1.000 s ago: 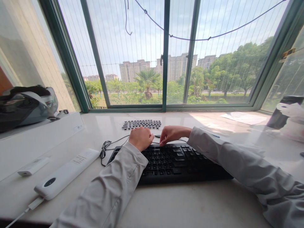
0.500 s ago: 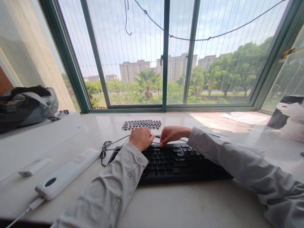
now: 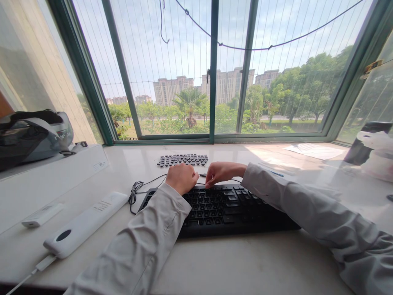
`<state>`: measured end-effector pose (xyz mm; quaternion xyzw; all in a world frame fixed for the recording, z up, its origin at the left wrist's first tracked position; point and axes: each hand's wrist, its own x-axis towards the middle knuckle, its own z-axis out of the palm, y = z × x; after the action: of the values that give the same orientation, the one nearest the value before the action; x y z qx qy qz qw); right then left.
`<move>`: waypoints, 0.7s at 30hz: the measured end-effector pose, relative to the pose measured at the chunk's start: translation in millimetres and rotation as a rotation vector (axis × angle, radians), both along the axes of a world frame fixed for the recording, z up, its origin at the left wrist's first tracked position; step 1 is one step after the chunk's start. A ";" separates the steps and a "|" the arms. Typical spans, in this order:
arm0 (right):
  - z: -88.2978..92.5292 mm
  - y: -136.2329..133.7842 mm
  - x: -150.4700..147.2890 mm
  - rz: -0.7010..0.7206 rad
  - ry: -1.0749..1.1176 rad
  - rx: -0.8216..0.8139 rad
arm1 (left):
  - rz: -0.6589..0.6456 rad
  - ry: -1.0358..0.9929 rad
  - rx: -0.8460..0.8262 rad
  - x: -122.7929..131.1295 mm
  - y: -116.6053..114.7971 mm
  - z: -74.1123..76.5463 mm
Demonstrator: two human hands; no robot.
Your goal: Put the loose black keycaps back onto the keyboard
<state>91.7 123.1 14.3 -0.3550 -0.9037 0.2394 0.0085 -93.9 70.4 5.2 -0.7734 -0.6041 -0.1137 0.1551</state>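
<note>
Two bare hands meet over a black keyboard on a pale countertop by a window, as seen from my remote post. By my judgement, the work is well along but unfinished: dozens of black keycaps lie in rows behind the keyboard, toward the window, and much of its left and middle shows bare sockets. Several larger keys right of the middle appear to be in place; the sleeves hide too much of both ends for me to count what is left.

The left hand is curled over the upper left part, its back toward me; I cannot tell whether its hidden fingers grasp anything. The right hand bends down to the rear edge, thumb and forefinger close together, though I cannot make out anything between them.

The keyboard lies flat between the forearms, matte and dark, its near edge unbroken where visible, with a black cable bunched beside its far left corner.
</note>
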 end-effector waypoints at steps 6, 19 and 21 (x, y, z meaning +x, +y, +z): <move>0.5 -1.3 -0.2 -0.026 0.004 0.009 | -0.005 0.007 0.010 0.3 -0.2 -0.7; 11.0 -9.5 -7.3 0.001 -0.062 0.073 | -0.010 0.006 0.008 1.3 -0.5 -1.0; 12.6 -12.3 -9.4 -0.021 -0.057 0.088 | -0.011 0.003 0.004 1.7 -0.7 -0.9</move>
<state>82.3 110.9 26.9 -0.3706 -0.9093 0.1893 0.0009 -92.1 69.7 4.3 -0.7766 -0.5993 -0.1147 0.1569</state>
